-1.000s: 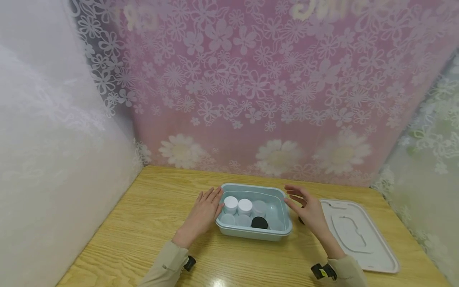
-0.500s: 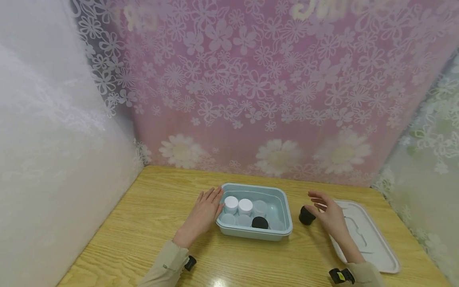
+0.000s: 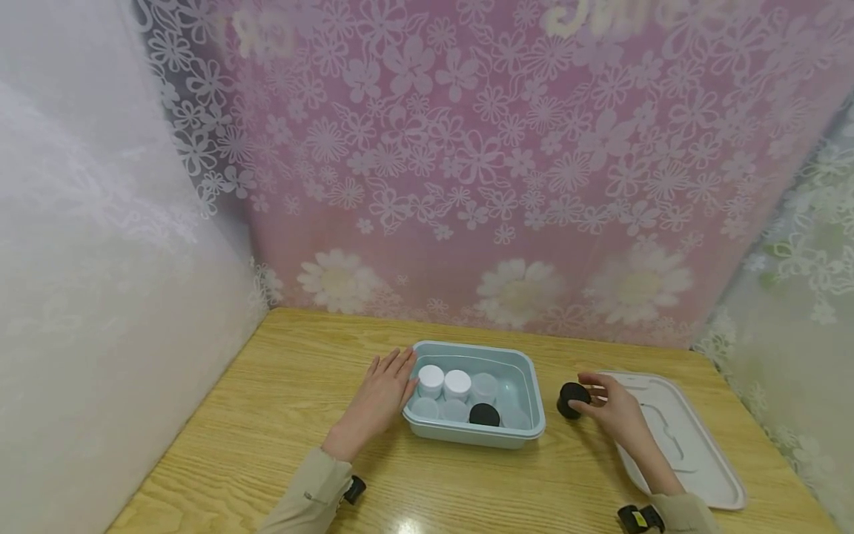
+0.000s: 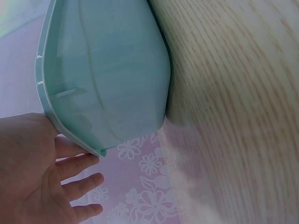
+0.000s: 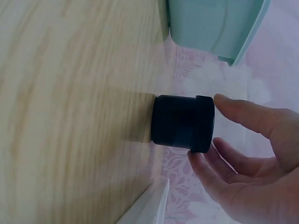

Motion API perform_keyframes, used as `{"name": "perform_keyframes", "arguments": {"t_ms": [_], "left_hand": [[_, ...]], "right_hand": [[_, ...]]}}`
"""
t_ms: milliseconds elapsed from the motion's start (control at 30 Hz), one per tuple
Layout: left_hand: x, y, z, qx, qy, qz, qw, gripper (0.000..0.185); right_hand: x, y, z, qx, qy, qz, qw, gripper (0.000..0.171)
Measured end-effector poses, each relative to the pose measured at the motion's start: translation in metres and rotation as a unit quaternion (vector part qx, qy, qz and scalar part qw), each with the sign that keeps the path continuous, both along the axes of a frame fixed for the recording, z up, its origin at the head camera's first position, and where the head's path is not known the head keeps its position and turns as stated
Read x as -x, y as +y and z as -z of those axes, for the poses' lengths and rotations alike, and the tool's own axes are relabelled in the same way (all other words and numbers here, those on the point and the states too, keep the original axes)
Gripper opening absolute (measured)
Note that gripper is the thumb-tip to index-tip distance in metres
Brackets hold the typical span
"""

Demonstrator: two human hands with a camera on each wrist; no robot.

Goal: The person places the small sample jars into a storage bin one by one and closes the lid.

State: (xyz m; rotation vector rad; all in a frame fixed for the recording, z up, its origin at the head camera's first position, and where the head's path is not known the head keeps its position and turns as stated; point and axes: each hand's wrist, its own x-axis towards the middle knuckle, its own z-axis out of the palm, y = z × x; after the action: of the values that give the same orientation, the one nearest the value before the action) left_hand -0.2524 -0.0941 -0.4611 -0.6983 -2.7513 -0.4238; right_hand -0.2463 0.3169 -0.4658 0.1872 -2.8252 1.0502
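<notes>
- Spanning the scene, the wooden worktop carries everything, with flowered curtains behind it.
- Right of centre lies a white lid, flat, its near end under the right forearm.
- At the middle stands a pale blue tub, holding small jars: two white-capped, several clear, one black-capped.
- Flat on the worktop, the left hand rests with straight fingers against the tub's left wall; the left wrist view shows fingers just under the rim, grip wide and holding nothing.
- Between tub and lid, the right hand reaches the black jar; its grip is half closed, fingertips at the cap's edge.
- Upright on the worktop stands the black jar, near the tub, apart from it.
</notes>
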Motion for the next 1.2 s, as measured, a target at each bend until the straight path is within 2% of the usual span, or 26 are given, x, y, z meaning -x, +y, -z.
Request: {"name": "perform_keyframes", "arguments": {"t_ms": [333, 667, 933, 1200], "left_hand": [[0.001, 0.000, -0.001, -0.001, 0.002, 0.002, 1.0000, 0.051], [-0.001, -0.001, -0.002, 0.000, -0.006, 0.001, 1.0000, 0.051], [-0.001, -0.001, -0.003, 0.000, -0.014, -0.001, 0.9999, 0.052], [-0.002, -0.001, -0.003, 0.001, -0.007, 0.004, 1.0000, 0.052]], "right_hand": [[0.002, -0.002, -0.002, -0.031, -0.029, 0.015, 0.999, 0.060], [-0.003, -0.022, -0.032, 0.026, 0.013, 0.011, 1.000, 0.063], [0.005, -0.046, -0.051, 0.079, 0.046, -0.024, 0.996, 0.061], [0.017, -0.069, -0.057, 0.080, 0.039, -0.076, 0.993, 0.058]]}}
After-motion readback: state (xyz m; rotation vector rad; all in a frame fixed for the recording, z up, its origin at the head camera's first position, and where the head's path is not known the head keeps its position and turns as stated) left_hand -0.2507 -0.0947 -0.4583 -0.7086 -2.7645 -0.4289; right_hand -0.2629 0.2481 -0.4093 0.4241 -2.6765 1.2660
